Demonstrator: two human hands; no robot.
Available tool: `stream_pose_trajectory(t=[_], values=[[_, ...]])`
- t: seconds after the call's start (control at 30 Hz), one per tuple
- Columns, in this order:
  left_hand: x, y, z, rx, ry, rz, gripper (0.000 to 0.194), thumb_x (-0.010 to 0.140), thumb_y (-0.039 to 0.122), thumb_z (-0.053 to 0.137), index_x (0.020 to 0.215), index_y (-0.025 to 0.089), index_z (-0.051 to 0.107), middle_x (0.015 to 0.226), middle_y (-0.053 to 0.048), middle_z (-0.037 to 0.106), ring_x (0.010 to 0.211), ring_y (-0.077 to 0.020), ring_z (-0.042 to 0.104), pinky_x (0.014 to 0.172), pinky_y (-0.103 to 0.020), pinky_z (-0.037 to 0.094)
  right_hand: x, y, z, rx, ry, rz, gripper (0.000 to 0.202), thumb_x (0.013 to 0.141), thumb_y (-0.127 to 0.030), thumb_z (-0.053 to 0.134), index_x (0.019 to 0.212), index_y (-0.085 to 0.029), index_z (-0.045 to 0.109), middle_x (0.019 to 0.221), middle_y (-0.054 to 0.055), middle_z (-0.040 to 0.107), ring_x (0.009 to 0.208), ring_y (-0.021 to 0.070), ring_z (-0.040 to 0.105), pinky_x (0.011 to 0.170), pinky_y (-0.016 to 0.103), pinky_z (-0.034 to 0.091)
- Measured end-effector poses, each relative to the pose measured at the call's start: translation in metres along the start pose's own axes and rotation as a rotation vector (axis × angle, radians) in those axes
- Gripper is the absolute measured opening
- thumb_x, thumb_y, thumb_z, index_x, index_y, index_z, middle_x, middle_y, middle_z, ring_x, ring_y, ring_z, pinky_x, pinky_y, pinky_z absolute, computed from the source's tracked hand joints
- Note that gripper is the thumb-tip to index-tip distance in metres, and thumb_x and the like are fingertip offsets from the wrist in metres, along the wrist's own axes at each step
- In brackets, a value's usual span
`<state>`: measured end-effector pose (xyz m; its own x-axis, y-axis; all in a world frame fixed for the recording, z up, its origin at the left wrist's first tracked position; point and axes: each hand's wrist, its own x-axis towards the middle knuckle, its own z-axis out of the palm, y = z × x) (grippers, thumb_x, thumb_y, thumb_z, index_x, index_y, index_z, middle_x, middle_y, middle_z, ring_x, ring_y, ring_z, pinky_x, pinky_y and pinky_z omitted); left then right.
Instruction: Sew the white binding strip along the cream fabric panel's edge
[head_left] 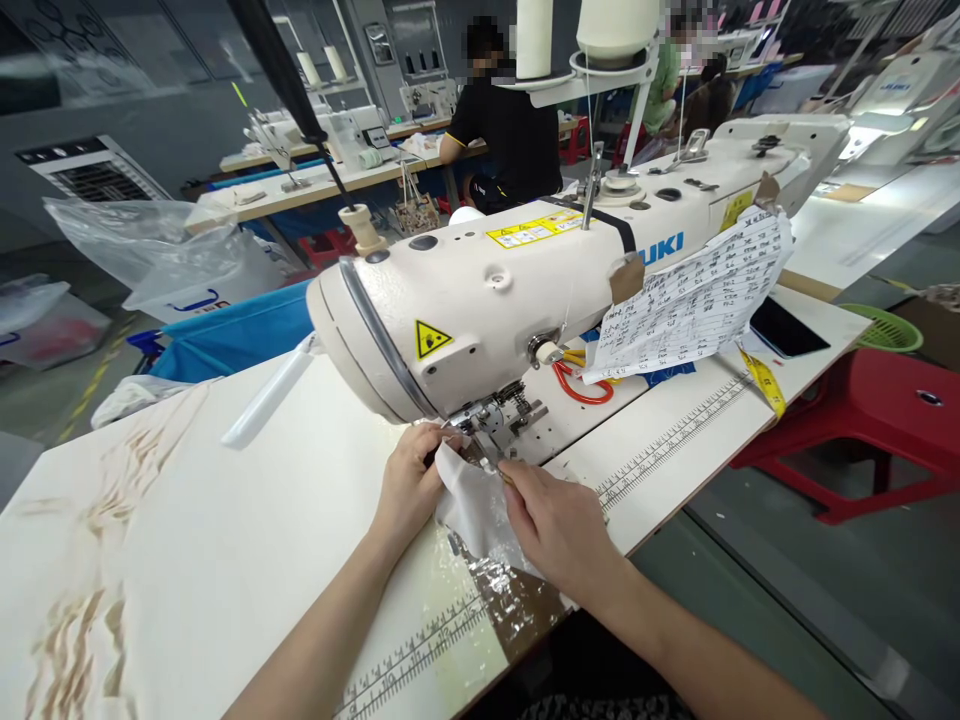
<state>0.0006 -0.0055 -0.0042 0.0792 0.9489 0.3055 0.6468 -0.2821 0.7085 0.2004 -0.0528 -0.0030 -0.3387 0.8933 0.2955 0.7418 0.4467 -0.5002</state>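
A white sewing machine stands across the table, its needle area low at the centre. Just in front of the needle area, my left hand has its fingers closed on the upper left edge of a small white cloth. My right hand is closed at the right side of the same cloth, its fingertips near the presser foot; a small thing at the fingertips is too hidden to name. The cloth hangs between both hands over a shiny taped patch of the table.
Red-handled scissors lie behind the needle area. A handwritten sheet hangs on the machine, near a phone and yellow tape measure. Beige cloth strips lie at left. A red stool stands right; a person sits beyond.
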Motion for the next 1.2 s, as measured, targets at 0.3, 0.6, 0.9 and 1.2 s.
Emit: stream_pose_trajectory(t=[0.3, 0.6, 0.9, 1.2], values=[[-0.0006, -0.0015, 0.0005, 0.026, -0.001, 0.041, 0.024, 0.091, 0.038, 0.052, 0.083, 0.023, 0.069, 0.091, -0.003, 0.071, 0.09, -0.0212, 0.063, 0.082, -0.036, 0.051, 0.0008, -0.0006, 0.0003, -0.006, -0.036, -0.003, 0.031, 0.101, -0.023, 0.036, 0.123, -0.019, 0.056, 0.102, 0.01, 0.075, 0.077, 0.0252, 0.073, 0.054, 0.035, 0.052], [0.0014, -0.0001, 0.0014, 0.075, -0.03, 0.021, 0.028, 0.09, 0.045, 0.054, 0.083, 0.023, 0.069, 0.088, -0.004, 0.071, 0.083, -0.021, 0.063, 0.076, -0.037, 0.051, 0.0018, -0.0024, 0.0003, -0.068, -0.057, -0.008, 0.031, 0.102, -0.022, 0.034, 0.122, -0.017, 0.058, 0.096, 0.009, 0.075, 0.07, 0.0238, 0.072, 0.049, 0.032, 0.047], [0.0025, -0.0032, 0.0008, 0.085, -0.02, -0.027, 0.028, 0.087, 0.046, 0.056, 0.081, 0.023, 0.07, 0.087, -0.003, 0.07, 0.083, -0.0211, 0.063, 0.074, -0.035, 0.05, -0.0011, -0.0006, 0.0002, -0.038, -0.039, -0.012, 0.031, 0.1, -0.02, 0.036, 0.12, -0.015, 0.059, 0.092, 0.009, 0.074, 0.069, 0.0228, 0.07, 0.051, 0.032, 0.046], [0.0013, -0.0057, 0.0016, 0.05, -0.049, -0.056, 0.029, 0.088, 0.046, 0.056, 0.085, 0.021, 0.071, 0.087, -0.005, 0.069, 0.085, -0.0227, 0.063, 0.075, -0.035, 0.05, -0.0001, 0.002, 0.0008, -0.008, -0.026, -0.006, 0.03, 0.102, -0.022, 0.036, 0.12, -0.016, 0.06, 0.093, 0.007, 0.074, 0.07, 0.0228, 0.071, 0.051, 0.034, 0.046]])
